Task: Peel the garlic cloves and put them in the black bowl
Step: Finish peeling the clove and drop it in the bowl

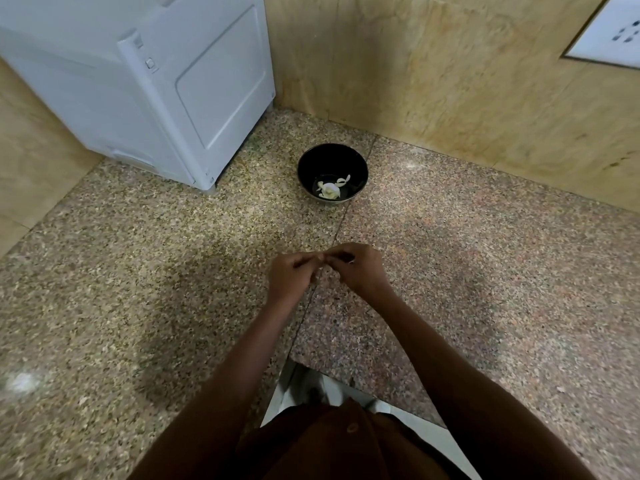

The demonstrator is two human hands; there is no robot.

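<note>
Garlic cloves [331,188] lie in black bowl [311,164]; both hands [290,271] pinch something, perhaps garlic.

I see speckled granite counter [138,271] under the hands, seam running ahead of them, white appliance [156,81] far ahead to the left, tan marbled wall [450,81] beyond, white socket plate [613,32] up right, soft glare patches.

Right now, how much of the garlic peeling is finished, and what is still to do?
Partly done: the black bowl on the counter already holds a few pale garlic pieces. In hand: the left hand and right hand meet fingertip to fingertip, apparently pinching something small, too hidden to identify. Left: finishing that piece and dropping it in the bowl. No other unpeeled garlic is visible.
</note>
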